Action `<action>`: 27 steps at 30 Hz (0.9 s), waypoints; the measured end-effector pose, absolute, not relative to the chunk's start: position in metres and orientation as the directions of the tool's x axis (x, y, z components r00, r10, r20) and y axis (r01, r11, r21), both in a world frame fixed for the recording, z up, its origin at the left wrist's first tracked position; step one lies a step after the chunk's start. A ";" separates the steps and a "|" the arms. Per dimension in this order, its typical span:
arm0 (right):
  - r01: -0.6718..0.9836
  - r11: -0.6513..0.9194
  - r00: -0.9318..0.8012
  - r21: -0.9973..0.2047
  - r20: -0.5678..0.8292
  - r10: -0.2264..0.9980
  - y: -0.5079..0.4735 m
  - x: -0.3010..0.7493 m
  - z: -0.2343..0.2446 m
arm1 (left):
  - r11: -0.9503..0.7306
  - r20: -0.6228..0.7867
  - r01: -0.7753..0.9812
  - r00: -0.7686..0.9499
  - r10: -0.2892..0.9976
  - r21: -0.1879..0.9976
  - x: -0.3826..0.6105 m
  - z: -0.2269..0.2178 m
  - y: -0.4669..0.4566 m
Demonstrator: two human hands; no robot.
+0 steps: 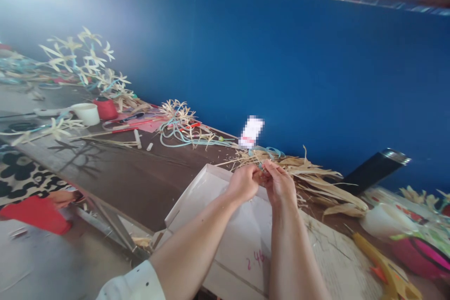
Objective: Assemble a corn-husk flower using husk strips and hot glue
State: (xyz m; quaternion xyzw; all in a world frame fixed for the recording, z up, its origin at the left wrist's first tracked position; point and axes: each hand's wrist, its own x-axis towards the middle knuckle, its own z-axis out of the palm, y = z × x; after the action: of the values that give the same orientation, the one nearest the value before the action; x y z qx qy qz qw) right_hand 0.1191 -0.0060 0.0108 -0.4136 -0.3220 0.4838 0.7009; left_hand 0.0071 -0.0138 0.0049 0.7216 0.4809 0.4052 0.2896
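My left hand and my right hand meet above the far edge of a white cardboard box. The fingers of both are pinched closed. A tiny bluish-green bit shows between the fingertips, too small to name. Just beyond and to the right of my hands lies a pile of dry straw-coloured husk strips. Thin light-blue tubing curls across the table to the left, beside a bunch of pale dried flowers.
A blue partition backs the brown table. On the right are a black flask, a white cup and a yellow glue gun. Leftward stand a white mug, a red spool-like thing and pale flowers.
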 end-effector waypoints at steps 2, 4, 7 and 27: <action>-0.404 0.190 0.334 -0.895 0.049 0.941 -0.006 0.119 0.011 | -0.378 0.314 0.441 0.214 0.925 0.814 0.007 0.005 -0.014; -0.391 0.188 0.341 -0.901 0.048 0.939 -0.006 0.120 0.011 | -0.378 0.314 0.433 0.214 0.925 0.818 0.007 0.005 -0.014; -0.372 0.189 0.357 -0.909 0.048 0.933 -0.006 0.119 0.011 | -0.368 0.306 0.442 0.208 0.929 0.818 0.007 0.005 -0.014; -0.302 0.179 0.402 -0.936 0.045 0.914 0.001 0.120 -0.001 | -0.397 0.345 0.628 0.211 0.915 0.669 0.006 0.007 -0.018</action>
State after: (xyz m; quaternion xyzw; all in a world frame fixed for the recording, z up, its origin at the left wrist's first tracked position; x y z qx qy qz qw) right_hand 0.1199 0.0007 -0.0009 -0.4678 -0.3271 0.4380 0.6945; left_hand 0.0060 -0.0176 0.0068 0.7528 0.5123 0.3632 0.1971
